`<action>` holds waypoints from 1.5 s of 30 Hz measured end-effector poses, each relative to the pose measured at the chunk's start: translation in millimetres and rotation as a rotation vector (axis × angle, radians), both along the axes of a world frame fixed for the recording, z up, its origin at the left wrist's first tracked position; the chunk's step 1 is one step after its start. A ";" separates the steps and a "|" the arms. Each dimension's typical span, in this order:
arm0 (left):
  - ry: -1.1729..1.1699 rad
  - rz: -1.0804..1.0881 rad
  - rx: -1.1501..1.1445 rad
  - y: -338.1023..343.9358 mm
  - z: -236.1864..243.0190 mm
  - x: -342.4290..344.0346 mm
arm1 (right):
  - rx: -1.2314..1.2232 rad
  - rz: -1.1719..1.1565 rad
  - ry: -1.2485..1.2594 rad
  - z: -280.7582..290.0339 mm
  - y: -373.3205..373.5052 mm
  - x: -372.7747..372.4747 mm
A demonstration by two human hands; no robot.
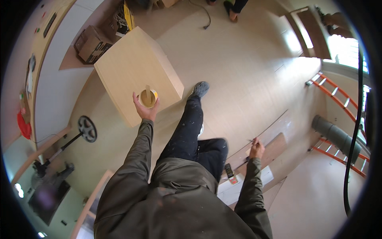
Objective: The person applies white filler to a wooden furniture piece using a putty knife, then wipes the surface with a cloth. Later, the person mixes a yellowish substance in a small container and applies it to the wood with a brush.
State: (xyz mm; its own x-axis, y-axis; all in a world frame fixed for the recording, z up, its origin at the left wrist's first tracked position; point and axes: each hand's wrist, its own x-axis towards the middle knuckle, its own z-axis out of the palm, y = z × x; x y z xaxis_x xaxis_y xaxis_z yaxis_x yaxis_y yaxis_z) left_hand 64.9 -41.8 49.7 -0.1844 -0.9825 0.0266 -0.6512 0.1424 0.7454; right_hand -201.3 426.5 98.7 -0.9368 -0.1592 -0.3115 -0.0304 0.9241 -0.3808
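My left hand (146, 110) is wrapped round a small round tub (153, 95) with a white and yellow side. A flat light-brown stick (148, 92) stands in the tub, among tan contents. Tub and hand are over the top of a pale wooden box-shaped cabinet (127, 63). Off to the right, my right hand (256, 150) is closed, and a small thin dark thing pokes out past its fingers, too small to name. Below that hand are a brown board (272, 149) and a dark object with an orange-red end (230, 175).
Cardboard boxes (92, 44) stand behind the cabinet. A dark cable (207, 20) lies on the floor near another person's feet (233, 16). Orange ladders (334, 91) and a grey duct (334, 133) are at right. A wheeled stand (87, 128) is at left.
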 end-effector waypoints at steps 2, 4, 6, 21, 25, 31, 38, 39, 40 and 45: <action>-0.035 0.070 0.004 -7.0 -18.2 3.4 | -0.044 -0.080 -0.023 3.4 -16.9 -25.5; -0.014 0.147 0.019 -3.2 -27.3 -7.0 | -0.165 -0.129 -0.056 8.8 -38.4 -45.2; 0.049 0.208 0.033 -7.2 -34.1 -22.3 | -0.288 -0.146 -0.066 -13.9 -53.0 -60.7; 0.017 0.296 -0.187 12.3 -80.4 -24.0 | -0.797 -0.104 -0.206 -250.1 -140.9 -146.3; -0.024 0.301 -0.262 10.3 -98.1 -21.2 | -0.817 -0.081 -0.143 -266.8 -160.6 -164.5; -0.041 0.320 -0.240 16.1 -90.1 -18.2 | -0.748 -0.005 -0.066 -281.1 -156.8 -194.2; -0.131 0.265 -0.245 14.8 -93.8 -6.5 | -0.967 0.314 0.297 -261.7 -185.6 -184.4; -0.124 0.278 -0.239 15.6 -94.5 -8.7 | -0.988 0.321 0.304 -260.8 -188.1 -181.7; -0.111 0.287 -0.237 15.7 -92.6 -10.6 | -1.016 0.323 0.313 -259.9 -190.5 -181.5; -0.126 0.278 -0.229 15.2 -85.9 -20.7 | -1.044 0.409 0.358 -255.1 -193.8 -176.3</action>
